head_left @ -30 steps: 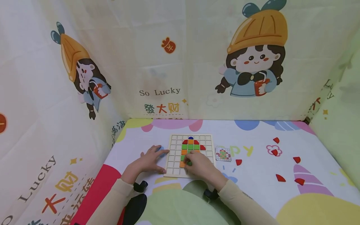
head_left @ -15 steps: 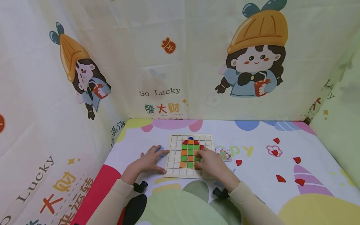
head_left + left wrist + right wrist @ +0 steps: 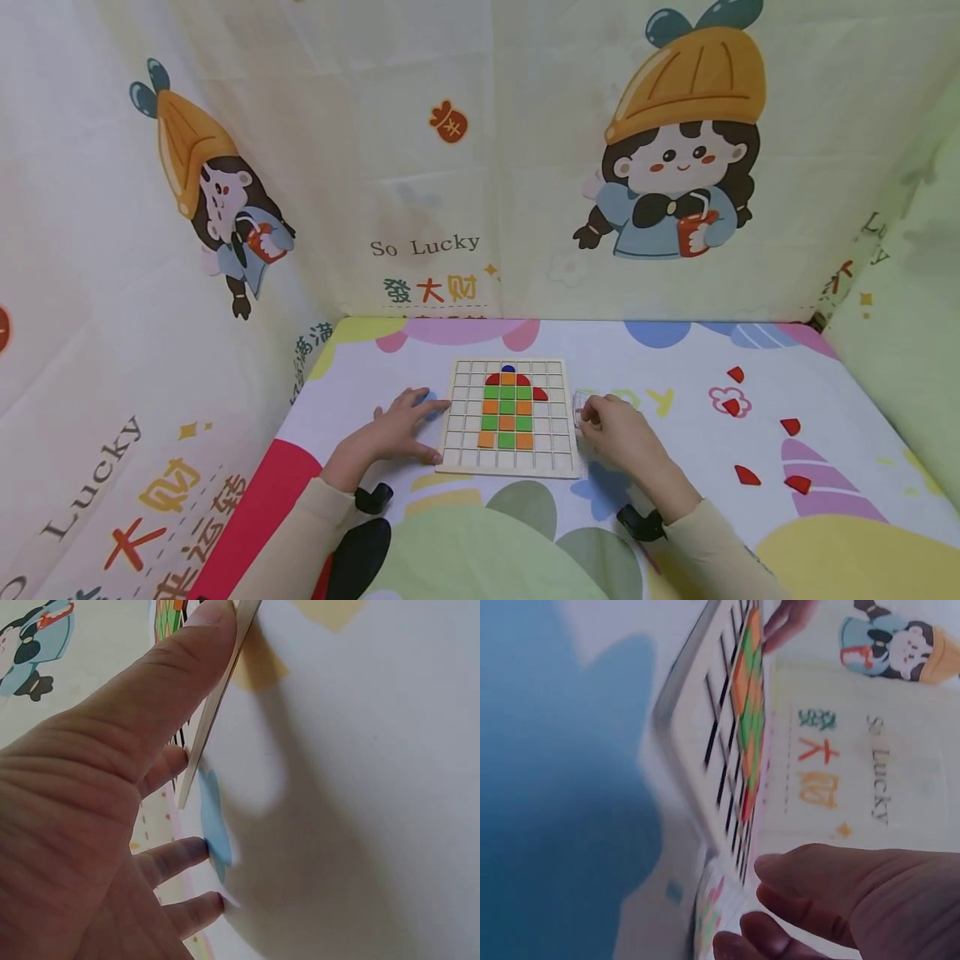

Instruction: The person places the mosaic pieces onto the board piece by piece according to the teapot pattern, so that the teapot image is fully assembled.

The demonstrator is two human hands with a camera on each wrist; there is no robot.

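Observation:
A light wooden grid board [image 3: 467,457] lies on the table. It bears green squares [image 3: 507,392], orange squares [image 3: 487,439], red rounded pieces [image 3: 540,394] and a blue piece [image 3: 508,368] at the top. My left hand [image 3: 393,429] rests at the board's left side with fingers spread. In the left wrist view its thumb [image 3: 202,645] touches the board's edge. My right hand [image 3: 622,429] hovers over the small pattern card [image 3: 718,907] just right of the board, mostly covering it in the head view. Its fingers are loosely bent, and I see nothing between them.
Several loose red pieces [image 3: 791,427] are scattered over the table's right part. The table [image 3: 420,346] has a printed cover. Cloth with cartoon prints [image 3: 540,287] closes off the back and the sides.
My right hand has moved right, off the board's pieces and over the card, so the pieces it covered now show. The left hand stays at the board's left side.

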